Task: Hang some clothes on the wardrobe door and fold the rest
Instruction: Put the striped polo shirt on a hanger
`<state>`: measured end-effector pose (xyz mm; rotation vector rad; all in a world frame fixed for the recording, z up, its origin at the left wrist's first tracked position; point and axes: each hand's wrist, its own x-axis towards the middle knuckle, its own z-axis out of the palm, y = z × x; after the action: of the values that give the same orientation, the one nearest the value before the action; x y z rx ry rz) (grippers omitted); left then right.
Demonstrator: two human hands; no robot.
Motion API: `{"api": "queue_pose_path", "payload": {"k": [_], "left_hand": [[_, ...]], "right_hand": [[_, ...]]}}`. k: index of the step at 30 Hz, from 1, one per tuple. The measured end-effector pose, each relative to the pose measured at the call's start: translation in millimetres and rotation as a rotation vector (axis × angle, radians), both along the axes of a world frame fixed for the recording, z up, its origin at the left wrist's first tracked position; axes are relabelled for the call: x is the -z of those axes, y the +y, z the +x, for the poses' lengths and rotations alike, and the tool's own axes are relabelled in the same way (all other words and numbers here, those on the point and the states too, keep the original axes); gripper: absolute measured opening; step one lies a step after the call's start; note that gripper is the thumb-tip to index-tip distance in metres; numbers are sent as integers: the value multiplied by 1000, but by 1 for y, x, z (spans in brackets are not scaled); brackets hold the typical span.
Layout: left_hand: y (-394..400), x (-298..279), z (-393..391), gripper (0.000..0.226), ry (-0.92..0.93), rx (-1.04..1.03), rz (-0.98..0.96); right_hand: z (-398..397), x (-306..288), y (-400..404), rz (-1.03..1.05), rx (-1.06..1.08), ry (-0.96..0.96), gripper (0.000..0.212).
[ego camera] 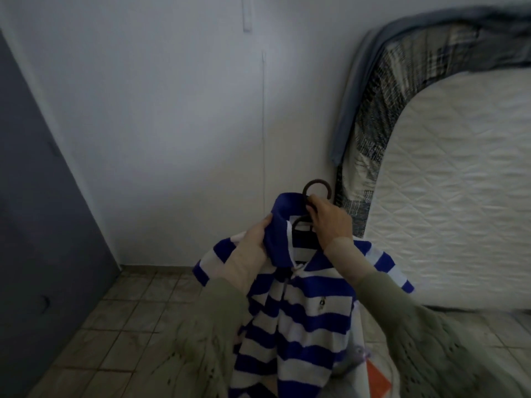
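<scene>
A blue-and-white striped polo shirt (304, 305) hangs on a dark hanger (311, 186) in front of me, low in the middle of the view. My left hand (253, 239) grips the shirt's blue collar on its left side. My right hand (330, 219) holds the hanger just below its hook, fingers curled round the neck. The hook pokes up above the collar. The shirt's lower part runs out of the frame at the bottom. A grey wardrobe door (43, 196) stands at the far left.
A white wall (172, 124) faces me. Two mattresses (448, 182) lean upright at the right, with a grey cloth (353, 104) draped over the back one. Tiled floor (138, 311) lies below. Other clothes, one with an orange patch (376, 377), lie at bottom right.
</scene>
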<state>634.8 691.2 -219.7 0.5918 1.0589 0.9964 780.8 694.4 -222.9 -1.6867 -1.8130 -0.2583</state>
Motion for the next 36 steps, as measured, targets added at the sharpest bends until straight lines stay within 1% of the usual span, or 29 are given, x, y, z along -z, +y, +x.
{"api": "queue_pose_path", "payload": {"k": [1, 2, 3, 4, 5, 6, 7, 9, 11, 12, 14, 15, 17, 19, 21, 23, 24, 25, 27, 29, 30, 31, 32, 34, 35, 36], "left_hand": [[2, -6, -1, 60, 16, -1, 24], [6, -12, -2, 72, 69, -9, 59], [8, -20, -3, 85, 157, -7, 92], [9, -31, -4, 90, 300, -18, 142], [11, -42, -5, 83, 460, -35, 207], [13, -53, -5, 71, 610, -53, 262], [16, -62, -6, 62, 709, -49, 315], [21, -79, -4, 59, 841, 8, 369], [24, -92, -3, 61, 907, 77, 377], [25, -97, -3, 58, 928, 109, 372], [23, -108, -5, 51, 913, 105, 339], [25, -110, -7, 50, 851, 89, 317], [25, -108, -11, 43, 633, 84, 222], [22, -102, -14, 25, 488, 96, 150], [19, -96, -18, 25, 427, 90, 105], [15, -92, -20, 29, 354, 125, 117], [15, -91, -21, 32, 368, 153, 132], [15, -88, -24, 32, 421, 175, 144], [16, -84, -27, 25, 599, 206, 178], [15, -85, -25, 15, 773, 313, 254], [11, -88, -21, 16, 859, 343, 279], [6, -92, -16, 20, 963, 316, 330], [3, -98, -12, 24, 1004, 253, 394], [2, -102, -7, 25, 826, 159, 595], [-4, -105, -5, 24, 754, 147, 678], [-8, -104, -5, 26, 735, 193, 739]], "right_hand": [[1, -6, -1, 27, -13, -12, 27], [0, -12, 0, 61, -34, -9, 26], [0, -17, 0, 99, -66, 1, 23], [-1, -23, -1, 134, -103, -1, 19], [-2, -27, 0, 177, -134, -20, 14], [-2, -31, 0, 230, -153, -41, 10], [-3, -35, 0, 275, -162, -59, 8], [-5, -44, -2, 341, -169, -100, 7], [-7, -55, -5, 398, -175, -135, 8], [-8, -59, -6, 416, -188, -149, 9], [-9, -67, -10, 429, -229, -156, 19], [-9, -70, -11, 427, -252, -144, 25], [-8, -77, -15, 421, -295, -99, 28], [-7, -81, -20, 404, -318, -87, 21], [-7, -84, -25, 390, -317, -106, 12], [-7, -84, -28, 321, -317, -74, 13], [-7, -83, -29, 279, -332, -48, 17], [-6, -82, -30, 243, -355, -23, 19], [-7, -81, -30, 196, -410, 13, 21], [-9, -80, -29, 191, -445, 43, 19], [-9, -81, -28, 188, -454, 66, 18], [-9, -81, -27, 184, -459, 94, 16], [-8, -82, -25, 185, -458, 125, 15], [-7, -86, -21, 199, -443, 196, 14], [-7, -88, -19, 210, -433, 229, 15], [-7, -90, -17, 221, -428, 254, 15]]}}
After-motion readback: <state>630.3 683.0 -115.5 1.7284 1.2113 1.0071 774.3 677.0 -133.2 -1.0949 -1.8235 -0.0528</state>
